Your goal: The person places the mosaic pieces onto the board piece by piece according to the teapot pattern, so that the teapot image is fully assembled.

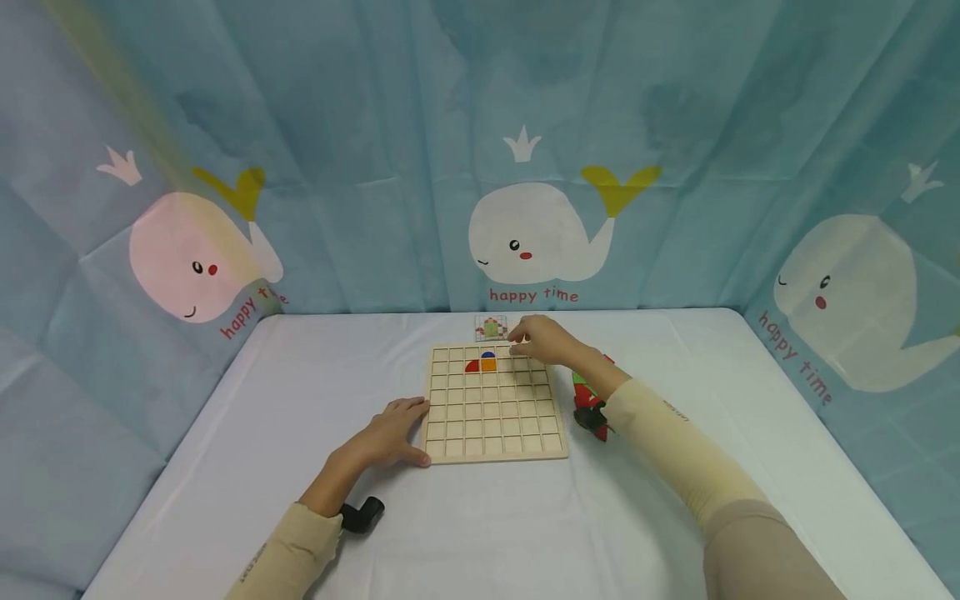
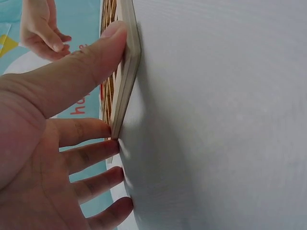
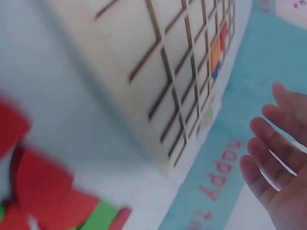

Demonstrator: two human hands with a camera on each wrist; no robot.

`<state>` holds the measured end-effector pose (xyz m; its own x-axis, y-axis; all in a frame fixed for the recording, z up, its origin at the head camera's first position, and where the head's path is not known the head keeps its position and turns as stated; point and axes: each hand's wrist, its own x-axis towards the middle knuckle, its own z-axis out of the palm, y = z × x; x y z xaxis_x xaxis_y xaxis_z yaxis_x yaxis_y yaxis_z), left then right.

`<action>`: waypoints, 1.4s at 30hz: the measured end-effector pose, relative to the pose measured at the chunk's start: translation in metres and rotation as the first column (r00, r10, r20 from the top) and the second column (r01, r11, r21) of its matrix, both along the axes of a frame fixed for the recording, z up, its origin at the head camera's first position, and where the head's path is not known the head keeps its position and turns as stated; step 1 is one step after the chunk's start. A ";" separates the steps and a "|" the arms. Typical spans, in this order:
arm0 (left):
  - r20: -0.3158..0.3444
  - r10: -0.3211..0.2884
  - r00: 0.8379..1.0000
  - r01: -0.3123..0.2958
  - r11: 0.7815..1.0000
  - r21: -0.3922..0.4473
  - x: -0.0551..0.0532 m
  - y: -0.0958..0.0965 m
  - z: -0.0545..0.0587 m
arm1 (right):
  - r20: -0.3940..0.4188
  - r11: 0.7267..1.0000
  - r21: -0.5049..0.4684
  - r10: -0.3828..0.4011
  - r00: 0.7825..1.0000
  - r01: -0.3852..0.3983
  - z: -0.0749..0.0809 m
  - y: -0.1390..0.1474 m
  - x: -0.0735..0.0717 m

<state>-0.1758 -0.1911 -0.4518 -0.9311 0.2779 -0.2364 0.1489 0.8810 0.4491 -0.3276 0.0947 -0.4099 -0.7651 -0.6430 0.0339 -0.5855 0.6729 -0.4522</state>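
A wooden grid board lies on the white table. My left hand rests on its left side near the front corner. In the left wrist view, the thumb lies over the board's rim and the spread fingers meet its edge. Above the far right part of the board is my right hand, its fingers loosely bent and nothing showing between them in the right wrist view. Within the grid sit an orange square, a red curved piece to its left and a blue rounded piece behind it.
Behind the board lies a small picture card with a coloured pattern on a grid. Right of the board is a pile of red and green pieces, partly hidden by the right forearm. A whale-print curtain surrounds the table.
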 end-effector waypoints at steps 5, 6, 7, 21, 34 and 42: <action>0.003 0.003 1.000 -0.003 1.000 -0.004 -0.002 -0.001 0.000 | -0.003 0.998 0.019 -0.059 0.998 0.059 0.005 0.027 -0.003; 0.005 0.003 1.000 -0.003 1.000 -0.002 -0.002 -0.001 0.000 | -0.001 0.997 0.027 -0.072 0.997 0.072 0.005 0.032 -0.003; 0.006 0.004 1.000 -0.004 1.000 -0.004 -0.002 -0.001 0.000 | 0.002 0.996 0.036 -0.085 0.996 0.085 0.005 0.037 -0.004; 0.009 0.011 1.000 -0.011 1.000 0.000 -0.001 0.000 0.000 | 0.049 0.960 0.165 -0.239 0.970 0.228 -0.008 0.093 -0.011; 0.019 0.009 1.000 -0.009 1.000 0.000 -0.001 0.000 0.000 | 0.105 0.917 0.300 -0.307 0.946 0.264 -0.025 0.123 -0.004; 0.020 0.000 1.000 0.000 1.000 0.009 0.000 0.000 0.002 | 0.095 0.914 0.282 -0.328 0.940 0.291 -0.028 0.129 -0.003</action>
